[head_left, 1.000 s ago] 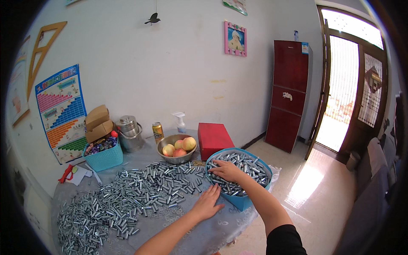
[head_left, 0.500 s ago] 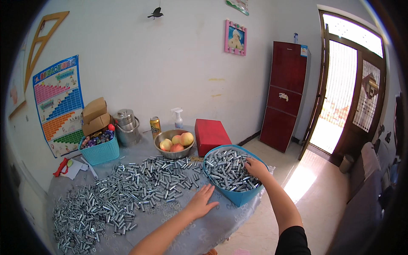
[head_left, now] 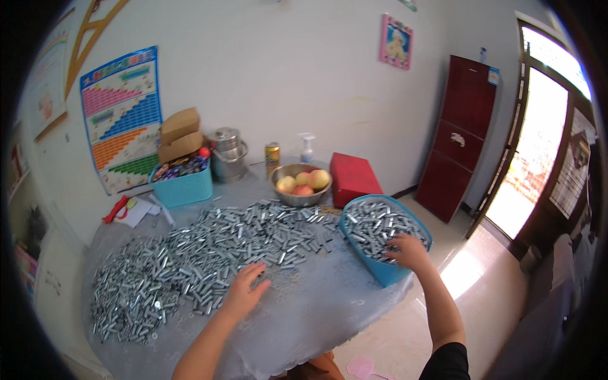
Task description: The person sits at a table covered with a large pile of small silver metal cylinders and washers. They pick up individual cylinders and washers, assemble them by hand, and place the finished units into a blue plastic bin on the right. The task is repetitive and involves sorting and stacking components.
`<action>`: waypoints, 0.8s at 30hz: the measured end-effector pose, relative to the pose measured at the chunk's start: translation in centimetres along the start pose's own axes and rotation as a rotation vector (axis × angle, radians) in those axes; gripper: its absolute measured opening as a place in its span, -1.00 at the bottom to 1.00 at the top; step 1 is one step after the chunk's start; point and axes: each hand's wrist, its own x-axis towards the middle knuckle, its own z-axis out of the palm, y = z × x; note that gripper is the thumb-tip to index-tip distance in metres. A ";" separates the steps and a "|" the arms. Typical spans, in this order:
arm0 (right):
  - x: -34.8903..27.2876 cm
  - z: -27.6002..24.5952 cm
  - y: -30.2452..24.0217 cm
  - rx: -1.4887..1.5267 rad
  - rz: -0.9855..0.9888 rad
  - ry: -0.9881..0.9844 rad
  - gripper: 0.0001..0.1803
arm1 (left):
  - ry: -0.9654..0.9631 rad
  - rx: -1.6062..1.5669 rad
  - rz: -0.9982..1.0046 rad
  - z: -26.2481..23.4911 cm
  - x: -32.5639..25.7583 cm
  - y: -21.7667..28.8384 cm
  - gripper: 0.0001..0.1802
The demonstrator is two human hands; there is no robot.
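Grip check: my right hand (head_left: pixel 410 252), loosely curled, rests in the blue basin (head_left: pixel 386 272) at centre right, holding nothing discernible, while my open left hand (head_left: pixel 244 292) should rake metal sleeves (head_left: pixel 209 247) steadily.

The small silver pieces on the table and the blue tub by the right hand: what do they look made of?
The small silver pieces look like bright metal, likely plated steel: grey with sharp glints. The blue tub under the right hand seems to be plastic, with an even matte colour and a thin rim. The fruit bowl looks like stainless steel, shiny and reflective.
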 end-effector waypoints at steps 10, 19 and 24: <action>3.3 7.2 -15.1 0.435 -0.263 -0.089 -0.76 | 0.338 -0.106 -0.405 -9.7 -7.2 -3.9 -0.75; 6.5 15.9 -21.6 0.280 -0.173 -0.154 -0.78 | 0.499 -0.011 -0.426 -15.7 -13.2 -5.2 -0.77; 6.5 16.2 -25.4 0.487 -0.181 -0.141 -0.81 | 0.543 0.109 -0.421 -15.7 -14.5 -7.1 -0.80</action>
